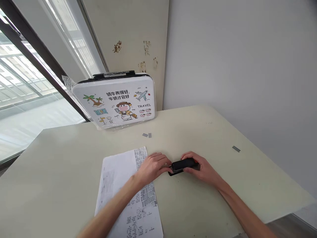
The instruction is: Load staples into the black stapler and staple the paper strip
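Observation:
A black stapler [182, 165] lies on the pale table [213, 132]. My right hand [201, 168] is wrapped over its right end and holds it. My left hand [152, 167] rests on the right edge of a printed sheet of paper [116, 185], and its fingertips touch the stapler's left end, where metal shows. The paper lies flat, its lower part running off the frame's bottom edge under my left forearm.
A white case [116, 102] with cartoon prints and the word TRAVEL leans at the table's far edge. Short staple strips [146, 135] lie in front of it, another strip [236, 148] to the right. A window is at left, a wall at right.

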### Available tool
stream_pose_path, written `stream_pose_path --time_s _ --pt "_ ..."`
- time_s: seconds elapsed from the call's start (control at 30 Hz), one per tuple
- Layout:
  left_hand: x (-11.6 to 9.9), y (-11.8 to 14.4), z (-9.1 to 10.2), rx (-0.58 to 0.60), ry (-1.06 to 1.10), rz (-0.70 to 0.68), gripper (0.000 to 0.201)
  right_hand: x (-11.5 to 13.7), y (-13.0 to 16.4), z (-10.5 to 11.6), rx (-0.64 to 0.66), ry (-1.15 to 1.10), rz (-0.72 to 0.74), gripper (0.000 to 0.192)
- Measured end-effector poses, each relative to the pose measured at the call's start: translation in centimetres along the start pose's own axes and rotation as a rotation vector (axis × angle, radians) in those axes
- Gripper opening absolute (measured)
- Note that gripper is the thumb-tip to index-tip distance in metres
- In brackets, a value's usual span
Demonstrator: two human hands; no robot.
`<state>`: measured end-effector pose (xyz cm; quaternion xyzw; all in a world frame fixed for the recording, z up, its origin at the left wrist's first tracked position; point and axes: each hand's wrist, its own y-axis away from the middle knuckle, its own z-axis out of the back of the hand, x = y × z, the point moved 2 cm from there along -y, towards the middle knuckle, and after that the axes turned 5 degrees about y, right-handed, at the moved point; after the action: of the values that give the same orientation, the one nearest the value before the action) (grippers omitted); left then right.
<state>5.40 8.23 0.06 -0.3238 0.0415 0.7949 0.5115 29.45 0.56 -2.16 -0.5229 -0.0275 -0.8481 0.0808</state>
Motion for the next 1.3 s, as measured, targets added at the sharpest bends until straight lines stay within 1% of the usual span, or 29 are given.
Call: stream_pose_path --time_s 0.23,0.37,0.47,0.53,0.6,0.7,0.77,0.83,0.9,1.03,1.1,1.17,1.23,1.3 --pt "0.0 -0.2 -0.4 -0.018 -0.027 0.011 0.034 0.0 0.0 -0.1 -0.019 -0.02 0.013 0.029" --pt "-0.3 0.0 -0.7 -0.044 -0.047 0.03 0.033 -0.2 -0.1 -0.1 -0.027 -0.032 -0.011 0.03" --pt "-0.8 0.9 -0.2 -0.069 -0.069 0.061 0.031 -0.4 0.0 -0.1 -0.022 -0.035 -0.055 0.032" --pt "-1.6 2.3 0.9 -0.075 -0.082 0.097 0.028 -0.5 0.1 -0.2 -0.013 -0.035 -0.081 0.033" --pt "-2.5 4.7 2.4 -0.059 -0.093 0.15 0.024 -0.5 0.2 -0.2 -0.008 -0.034 -0.105 0.033" --pt "-4.1 9.4 4.3 -0.016 -0.137 0.22 0.026 -0.3 0.4 -0.2 0.004 -0.036 -0.132 0.033" --pt "-5.4 12.8 4.8 0.021 -0.185 0.228 0.037 -0.1 0.5 -0.2 0.021 -0.034 -0.132 0.032" --pt "-6.9 15.8 4.6 0.083 -0.246 0.245 0.054 0.1 0.6 -0.3 0.047 -0.029 -0.121 0.031" --pt "-8.5 17.9 4.0 0.127 -0.3 0.249 0.07 0.4 0.9 -0.6 0.082 -0.027 -0.109 0.03" --pt "-11.3 20.3 2.2 0.185 -0.354 0.257 0.096 1.2 2.4 -1.7 0.116 -0.041 -0.078 0.029" --pt "-11.9 21.2 1.2 0.179 -0.374 0.25 0.101 1.7 3.4 -2.3 0.126 -0.054 -0.061 0.028" --pt "-12.2 21.8 0.4 0.148 -0.381 0.236 0.101 2.0 4.3 -2.7 0.148 -0.064 -0.05 0.026" --pt "-12.4 22.2 0.1 0.138 -0.367 0.246 0.099 2.2 5.0 -2.8 0.165 -0.067 -0.046 0.024" --pt "-12.8 22.2 0.3 0.161 -0.35 0.261 0.1 2.4 5.5 -2.8 0.173 -0.058 -0.047 0.024"
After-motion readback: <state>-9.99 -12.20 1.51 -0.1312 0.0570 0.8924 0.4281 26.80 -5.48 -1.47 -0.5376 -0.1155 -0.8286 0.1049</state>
